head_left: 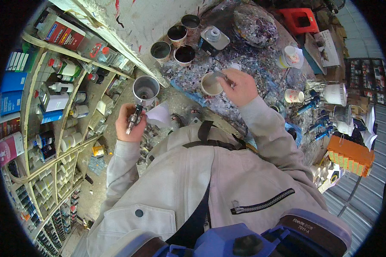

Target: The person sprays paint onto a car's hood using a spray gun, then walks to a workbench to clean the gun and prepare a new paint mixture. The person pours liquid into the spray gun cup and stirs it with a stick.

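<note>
My left hand is closed around a spray gun, held to the left of the bench. An open metal cup sits on the gun, its mouth facing up. Beside the gun is a white paper piece, perhaps a cone strainer; what holds it is hidden. Over the bench, my right hand pinches a flat grey strip, like a mixing stick or scraper. Its end is at the rim of a small white cup; I cannot tell whether it dips into the pale contents.
Several dark-filled cups and an open metal can stand along the bench's far side. A paint-crusted mound lies behind. Shelves of bottles and cans line the left. Blue-handled tools and an orange box are at right.
</note>
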Action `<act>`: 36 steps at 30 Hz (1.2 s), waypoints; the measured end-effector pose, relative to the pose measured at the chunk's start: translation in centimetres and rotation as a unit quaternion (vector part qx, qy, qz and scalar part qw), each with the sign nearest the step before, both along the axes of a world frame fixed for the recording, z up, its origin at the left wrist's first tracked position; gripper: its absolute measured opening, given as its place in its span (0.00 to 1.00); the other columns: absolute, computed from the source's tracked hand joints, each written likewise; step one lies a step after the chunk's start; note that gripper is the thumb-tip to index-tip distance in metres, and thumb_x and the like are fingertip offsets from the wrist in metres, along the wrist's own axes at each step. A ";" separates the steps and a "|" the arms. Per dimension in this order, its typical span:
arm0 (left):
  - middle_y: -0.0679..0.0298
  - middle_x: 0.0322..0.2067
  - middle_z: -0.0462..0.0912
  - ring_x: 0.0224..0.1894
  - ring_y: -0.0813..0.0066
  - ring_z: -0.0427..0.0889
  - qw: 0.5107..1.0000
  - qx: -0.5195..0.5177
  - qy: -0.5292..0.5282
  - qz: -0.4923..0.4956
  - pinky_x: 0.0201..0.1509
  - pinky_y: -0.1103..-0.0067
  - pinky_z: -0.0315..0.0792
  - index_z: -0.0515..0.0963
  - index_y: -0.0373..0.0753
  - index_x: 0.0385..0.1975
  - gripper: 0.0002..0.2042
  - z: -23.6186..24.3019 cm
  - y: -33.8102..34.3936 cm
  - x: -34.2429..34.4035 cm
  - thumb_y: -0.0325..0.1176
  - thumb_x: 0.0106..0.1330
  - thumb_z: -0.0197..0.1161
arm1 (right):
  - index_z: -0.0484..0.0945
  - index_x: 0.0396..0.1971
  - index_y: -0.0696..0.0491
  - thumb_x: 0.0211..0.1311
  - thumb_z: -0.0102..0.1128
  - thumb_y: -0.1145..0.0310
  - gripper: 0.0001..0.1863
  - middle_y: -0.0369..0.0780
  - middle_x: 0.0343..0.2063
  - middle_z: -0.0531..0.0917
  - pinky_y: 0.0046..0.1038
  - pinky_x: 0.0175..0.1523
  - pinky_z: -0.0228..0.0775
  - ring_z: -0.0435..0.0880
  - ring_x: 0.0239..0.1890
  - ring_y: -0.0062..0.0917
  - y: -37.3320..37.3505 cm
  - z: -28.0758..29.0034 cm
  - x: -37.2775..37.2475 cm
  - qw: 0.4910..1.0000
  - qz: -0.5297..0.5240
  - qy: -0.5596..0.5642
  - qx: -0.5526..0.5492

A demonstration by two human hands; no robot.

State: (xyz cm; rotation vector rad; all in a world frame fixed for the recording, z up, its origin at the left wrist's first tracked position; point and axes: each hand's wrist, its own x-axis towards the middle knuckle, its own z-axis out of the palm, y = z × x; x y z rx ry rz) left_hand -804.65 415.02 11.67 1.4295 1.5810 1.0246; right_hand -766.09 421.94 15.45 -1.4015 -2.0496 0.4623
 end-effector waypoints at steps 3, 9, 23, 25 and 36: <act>0.62 0.36 0.88 0.39 0.77 0.87 1.000 0.005 -0.016 0.000 0.45 0.78 0.79 0.74 0.35 0.47 0.17 0.0 0.0 0.0 0.18 0.58 0.69 | 0.85 0.41 0.55 0.64 0.68 0.61 0.13 0.44 0.32 0.86 0.36 0.35 0.77 0.86 0.28 0.38 -0.1 0.2 0.1 0.996 -0.084 0.002 0.001; 0.64 0.35 0.87 0.39 0.78 0.86 0.999 0.024 -0.023 0.019 0.46 0.79 0.79 0.74 0.36 0.47 0.18 -0.1 0.0 0.4 0.17 0.58 0.69 | 0.85 0.40 0.55 0.64 0.69 0.61 0.13 0.45 0.30 0.85 0.36 0.34 0.77 0.86 0.28 0.38 0.0 -0.1 0.4 0.995 -0.059 -0.014 -0.073; 0.65 0.38 0.85 0.41 0.79 0.84 0.985 -0.003 -0.174 0.018 0.48 0.79 0.78 0.74 0.37 0.48 0.19 -0.7 0.6 2.9 0.16 0.57 0.70 | 0.79 0.57 0.56 0.61 0.75 0.60 0.27 0.43 0.46 0.86 0.27 0.44 0.77 0.84 0.38 0.23 -0.1 -5.3 1.9 0.939 -0.202 0.244 -0.137; 0.65 0.38 0.85 0.41 0.79 0.84 0.981 -0.004 -0.192 0.017 0.48 0.79 0.78 0.74 0.37 0.48 0.20 -0.3 0.8 3.7 0.16 0.57 0.70 | 0.78 0.58 0.56 0.61 0.76 0.61 0.28 0.42 0.45 0.84 0.26 0.44 0.76 0.83 0.38 0.23 -0.8 -4.3 1.6 0.939 -0.226 0.242 -0.089; 0.66 0.35 0.85 0.37 0.79 0.83 0.971 0.004 -0.231 0.060 0.42 0.81 0.78 0.71 0.37 0.46 0.21 3.1 1.5 6.7 0.19 0.57 0.75 | 0.85 0.47 0.46 0.57 0.74 0.62 0.17 0.37 0.34 0.85 0.32 0.33 0.77 0.85 0.29 0.34 -5.5 3.8 -7.6 0.996 0.046 -0.070 0.025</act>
